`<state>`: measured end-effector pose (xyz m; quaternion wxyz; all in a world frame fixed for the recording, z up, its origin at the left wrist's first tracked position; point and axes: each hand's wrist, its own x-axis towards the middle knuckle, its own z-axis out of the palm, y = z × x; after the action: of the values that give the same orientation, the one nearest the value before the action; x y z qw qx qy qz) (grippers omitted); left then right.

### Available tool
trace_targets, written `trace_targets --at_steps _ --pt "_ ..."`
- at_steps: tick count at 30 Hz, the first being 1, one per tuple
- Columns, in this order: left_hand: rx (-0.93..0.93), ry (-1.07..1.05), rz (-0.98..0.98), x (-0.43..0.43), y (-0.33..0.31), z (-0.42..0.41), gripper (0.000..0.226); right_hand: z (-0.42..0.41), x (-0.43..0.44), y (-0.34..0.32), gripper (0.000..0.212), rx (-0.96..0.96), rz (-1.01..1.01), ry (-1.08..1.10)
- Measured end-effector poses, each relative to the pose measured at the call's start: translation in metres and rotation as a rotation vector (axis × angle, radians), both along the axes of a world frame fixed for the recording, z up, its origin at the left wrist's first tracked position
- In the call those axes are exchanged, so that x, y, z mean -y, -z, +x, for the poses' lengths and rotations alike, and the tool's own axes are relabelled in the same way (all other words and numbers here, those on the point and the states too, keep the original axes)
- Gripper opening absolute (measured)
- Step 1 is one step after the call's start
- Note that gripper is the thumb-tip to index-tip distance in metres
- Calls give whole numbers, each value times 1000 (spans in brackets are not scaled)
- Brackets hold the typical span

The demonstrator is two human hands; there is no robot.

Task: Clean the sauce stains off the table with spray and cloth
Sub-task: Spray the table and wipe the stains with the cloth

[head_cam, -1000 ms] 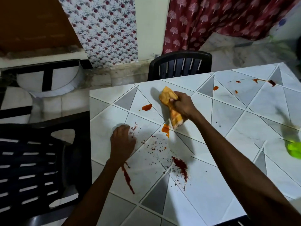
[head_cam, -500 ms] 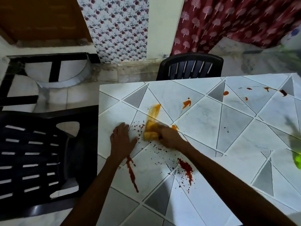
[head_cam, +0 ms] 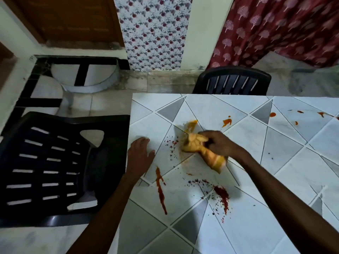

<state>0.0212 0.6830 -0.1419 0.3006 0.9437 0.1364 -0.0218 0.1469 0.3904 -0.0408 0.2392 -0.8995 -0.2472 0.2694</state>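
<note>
My right hand (head_cam: 219,143) is closed around a crumpled orange-yellow cloth (head_cam: 198,146) and presses it on the white tiled table (head_cam: 275,226). An orange smear (head_cam: 191,124) lies just beyond the cloth. My left hand (head_cam: 140,154) rests flat, fingers apart, near the table's left edge. Close to me, a long dark red sauce streak (head_cam: 160,191) runs below the left hand. A red splatter (head_cam: 222,197) with scattered specks lies under my right forearm. An orange blob (head_cam: 227,122) and smaller drops (head_cam: 272,114) mark the far side. No spray bottle is in view.
A black plastic chair (head_cam: 49,167) stands against the table's left edge. Another black chair (head_cam: 232,81) is tucked in at the far side. Beyond are a tiled floor, a patterned wall and a red curtain (head_cam: 275,30).
My right hand swept the cloth from the far middle of the table toward my left hand, then back a little right. One orange spot near the centre is gone. The left hand stayed put.
</note>
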Motion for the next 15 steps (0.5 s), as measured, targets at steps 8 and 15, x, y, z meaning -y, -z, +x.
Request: trace_targets --at_steps 8,15 --pt "-38 41 29 -11 4 -12 58 91 -130 -7 22 186 -44 -64" --pt "-1 61 40 -16 6 -9 47 77 -171 31 33 31 -117 -173"
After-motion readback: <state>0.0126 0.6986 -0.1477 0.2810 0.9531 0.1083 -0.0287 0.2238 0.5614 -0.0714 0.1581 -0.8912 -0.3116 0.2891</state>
